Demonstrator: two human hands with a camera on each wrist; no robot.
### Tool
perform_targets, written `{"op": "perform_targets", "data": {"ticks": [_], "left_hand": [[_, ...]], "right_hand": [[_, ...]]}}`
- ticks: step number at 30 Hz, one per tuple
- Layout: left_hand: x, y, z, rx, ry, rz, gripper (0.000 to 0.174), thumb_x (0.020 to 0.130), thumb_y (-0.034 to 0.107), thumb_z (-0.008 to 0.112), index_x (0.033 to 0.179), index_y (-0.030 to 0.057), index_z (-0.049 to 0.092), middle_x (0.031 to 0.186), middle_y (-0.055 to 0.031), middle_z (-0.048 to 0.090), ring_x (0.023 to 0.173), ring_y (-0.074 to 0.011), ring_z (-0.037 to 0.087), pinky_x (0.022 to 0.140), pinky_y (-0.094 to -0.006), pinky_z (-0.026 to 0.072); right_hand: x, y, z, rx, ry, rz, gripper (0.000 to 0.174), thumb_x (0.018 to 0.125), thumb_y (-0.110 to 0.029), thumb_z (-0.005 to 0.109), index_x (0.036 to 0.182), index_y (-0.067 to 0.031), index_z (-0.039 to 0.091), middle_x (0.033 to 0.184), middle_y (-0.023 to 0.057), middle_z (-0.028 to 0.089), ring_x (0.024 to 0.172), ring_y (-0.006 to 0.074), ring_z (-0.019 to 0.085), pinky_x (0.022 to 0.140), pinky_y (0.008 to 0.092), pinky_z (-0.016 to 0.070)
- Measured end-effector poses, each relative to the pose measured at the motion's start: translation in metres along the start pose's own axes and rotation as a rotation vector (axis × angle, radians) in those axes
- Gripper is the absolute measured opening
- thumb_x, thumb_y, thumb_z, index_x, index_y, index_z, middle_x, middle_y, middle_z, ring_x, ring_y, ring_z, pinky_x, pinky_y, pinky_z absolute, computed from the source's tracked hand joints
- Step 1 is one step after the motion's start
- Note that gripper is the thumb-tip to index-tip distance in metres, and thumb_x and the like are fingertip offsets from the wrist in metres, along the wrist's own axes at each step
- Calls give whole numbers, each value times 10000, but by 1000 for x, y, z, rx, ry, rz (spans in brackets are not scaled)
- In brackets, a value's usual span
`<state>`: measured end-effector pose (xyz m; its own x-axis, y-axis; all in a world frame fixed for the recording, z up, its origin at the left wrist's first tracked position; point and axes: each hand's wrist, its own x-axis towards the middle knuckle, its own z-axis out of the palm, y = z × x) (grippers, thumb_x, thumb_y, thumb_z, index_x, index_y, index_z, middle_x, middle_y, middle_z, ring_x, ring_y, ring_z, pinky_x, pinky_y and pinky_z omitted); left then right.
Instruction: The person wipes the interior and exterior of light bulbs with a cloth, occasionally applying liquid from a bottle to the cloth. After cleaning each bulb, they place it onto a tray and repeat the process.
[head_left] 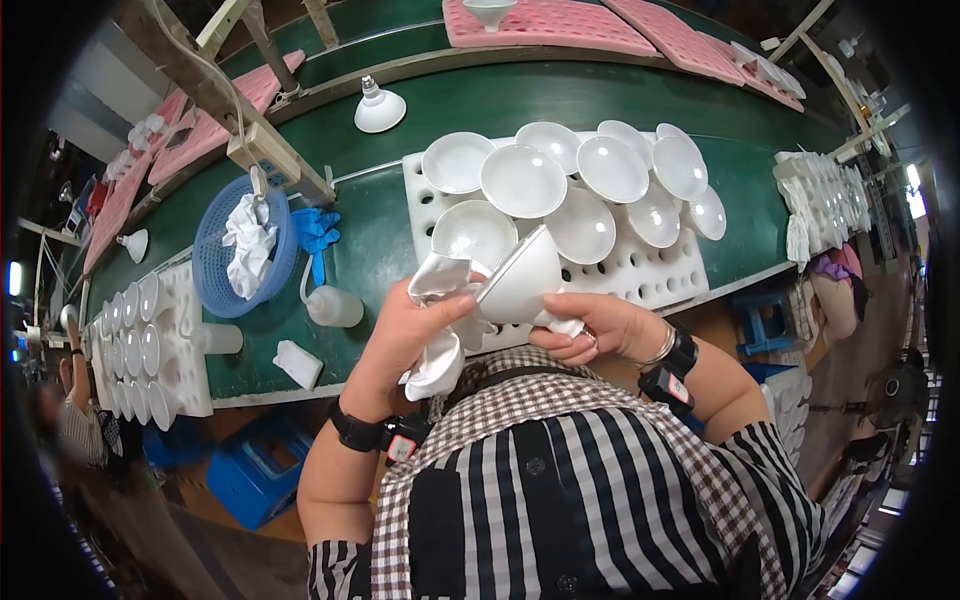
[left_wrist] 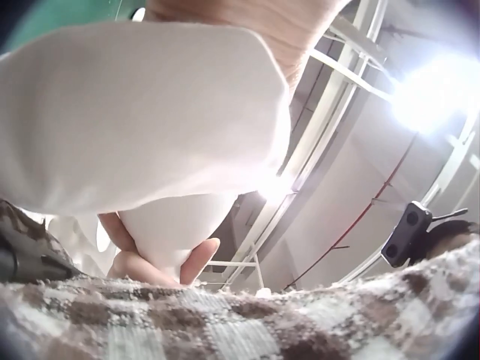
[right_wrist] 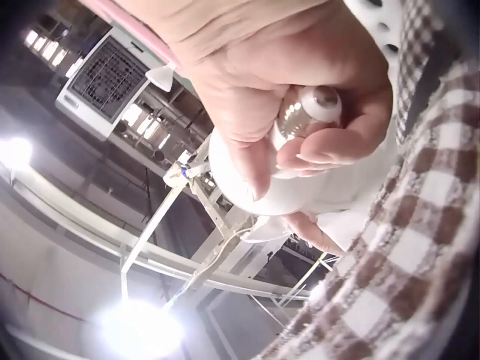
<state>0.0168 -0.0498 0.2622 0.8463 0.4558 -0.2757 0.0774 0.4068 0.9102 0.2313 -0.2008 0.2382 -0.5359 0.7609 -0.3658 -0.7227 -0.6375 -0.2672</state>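
A white reflector lamp bulb [head_left: 525,280] is held tilted in front of the apron, its wide face toward the left hand. My right hand [head_left: 610,325] grips it by the narrow end; in the right wrist view, that hand's [right_wrist: 277,82] fingers curl round the metal screw base [right_wrist: 296,120]. With my left hand [head_left: 415,330] I hold a bunched white cloth [head_left: 437,368] at the bulb's rim. The cloth [left_wrist: 142,112] fills much of the left wrist view and hides most of the left fingers. Behind the hands, several similar bulbs [head_left: 523,181] sit face up on a white perforated tray [head_left: 640,268].
Left on the green bench [head_left: 370,215] are a blue basket [head_left: 207,240] with white cloths [head_left: 250,250], blue gloves [head_left: 316,232], a white bottle [head_left: 335,307] and a small white folded piece [head_left: 298,363]. One bulb [head_left: 380,110] stands farther back. Pink trays [head_left: 560,28] line the rear shelf.
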Motion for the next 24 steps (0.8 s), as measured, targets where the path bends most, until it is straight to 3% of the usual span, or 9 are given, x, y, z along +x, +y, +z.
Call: {"op": "perform_targets", "data": {"ticks": [2,4,7,17,19,20,22,23,24], "left_hand": [[2,-8,-4,30,0,10,369,841,94,680,1192,4,610,1080,-63,654,957,-123,604,849,-270,467],[4,-14,-4,63,-7,21,373,838,92,685,1192,3,608,1074,-60,656,953,-118,603,847,-269,468],[3,-17,-2,98,10,66,351,834,79,687,1170,2,619,1040,-47,663,940,-115,602,841,-268,470],[2,-19,0,322,-29,64,371,776,88,695,1128,-3,619,1006,-52,658,913,-108,593,803,-267,477],[2,-15,5,339,-26,65,380,767,110,697,1121,-5,620,993,-55,657,909,-120,596,805,-273,477],[4,-12,8,391,-23,59,408,756,126,693,1134,-6,613,998,-61,654,916,-129,597,816,-281,476],[10,-11,10,443,-17,54,436,745,142,689,1146,-7,606,1002,-67,652,922,-138,599,828,-290,476],[14,-13,10,419,-11,40,474,737,143,674,1179,-6,587,1033,-74,642,944,-148,596,842,-296,473],[18,-14,11,394,-5,27,513,730,143,660,1212,-6,567,1064,-82,632,966,-159,592,856,-302,470]], "right_hand": [[1,2,-1,-79,79,3,289,972,-251,546,1086,9,492,675,8,468,445,25,363,359,174,288],[2,0,-1,-397,283,-3,312,898,-162,647,1106,18,501,700,15,512,444,23,405,363,181,310],[-1,-2,10,-464,364,-47,363,823,-80,708,1106,25,507,739,21,545,442,24,428,370,179,324],[-4,5,26,-792,492,-94,547,759,-114,748,1203,23,459,819,47,596,478,39,469,403,207,381],[0,13,23,-1168,701,-52,682,741,-117,742,1317,7,398,863,105,646,524,139,565,476,268,451],[1,18,17,-1169,700,-50,682,741,-117,742,1317,7,398,863,105,646,524,139,565,476,268,451],[5,25,9,-1699,760,-265,745,703,-124,748,1339,-4,380,951,177,671,661,297,656,598,366,508],[5,25,8,-1700,758,-265,745,703,-124,748,1339,-4,380,951,177,671,661,297,656,598,366,508],[5,22,18,-1781,841,-260,766,696,-131,751,1353,-16,375,984,198,664,709,347,657,633,395,509]]}}
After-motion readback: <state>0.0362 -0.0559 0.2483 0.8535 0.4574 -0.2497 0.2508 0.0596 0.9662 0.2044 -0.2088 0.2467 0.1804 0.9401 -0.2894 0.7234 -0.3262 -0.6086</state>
